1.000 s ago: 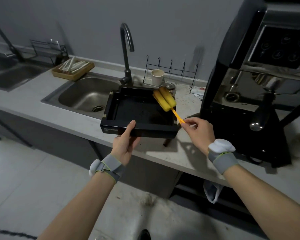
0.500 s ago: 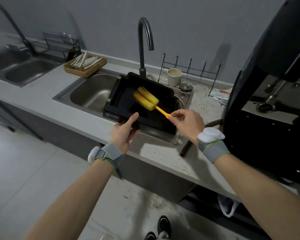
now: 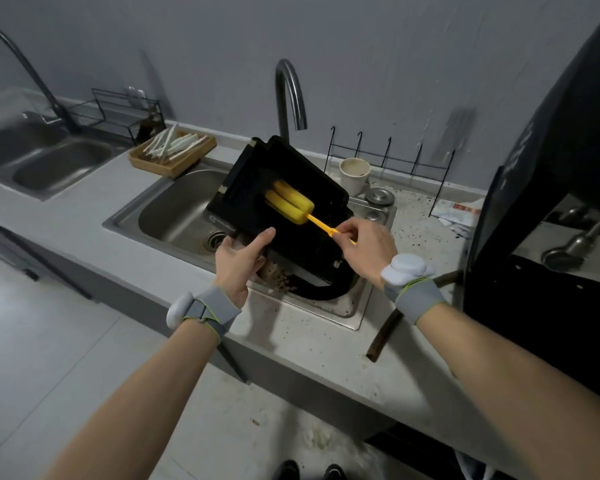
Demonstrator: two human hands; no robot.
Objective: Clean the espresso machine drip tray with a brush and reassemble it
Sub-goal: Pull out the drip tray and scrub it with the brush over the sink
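The black drip tray (image 3: 257,174) is tilted up over the steel sink (image 3: 174,216), its open side facing me. My left hand (image 3: 239,258) grips the tray's near edge. My right hand (image 3: 364,247) pinches the orange handle of a brush whose yellow sponge head (image 3: 290,201) lies inside the tray against its floor. The black espresso machine (image 3: 551,209) stands on the counter at the right.
A curved tap (image 3: 288,95) rises behind the tray. A paper cup (image 3: 354,172) and a wire rack (image 3: 392,157) stand at the back. A wooden box of white sticks (image 3: 172,152) sits left of the sink, a second sink (image 3: 42,161) farther left. Dark grounds spot the counter.
The tray has moved from the counter edge over the sink and tipped up steeply. The brush head has slid from the tray's right rim to its middle. My view has shifted left.
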